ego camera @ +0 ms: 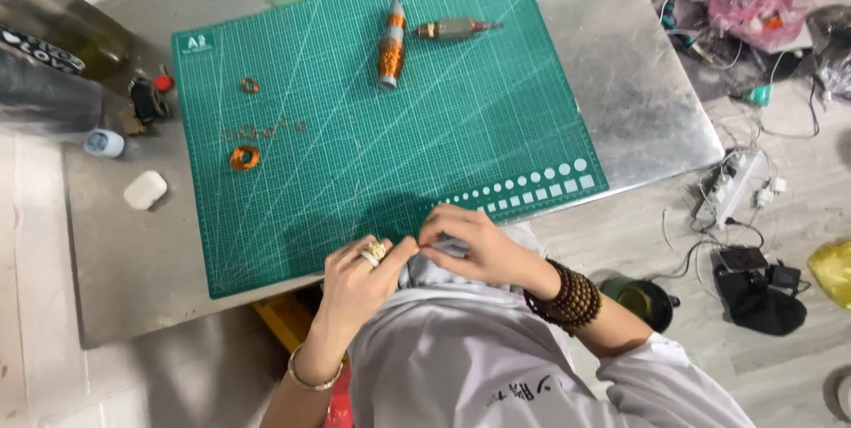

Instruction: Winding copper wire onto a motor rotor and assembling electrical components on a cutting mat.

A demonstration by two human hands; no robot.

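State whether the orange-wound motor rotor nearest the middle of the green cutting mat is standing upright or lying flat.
Lying flat: the orange-wound motor rotor rests lengthwise on the green cutting mat, its shaft pointing up the picture.

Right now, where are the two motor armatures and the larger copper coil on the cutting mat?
upright armature [391,45], head view, on its orange copper windings.
tilted armature [454,30], head view, on its brown core.
larger copper coil [245,158], head view, on the ring's wound wire.
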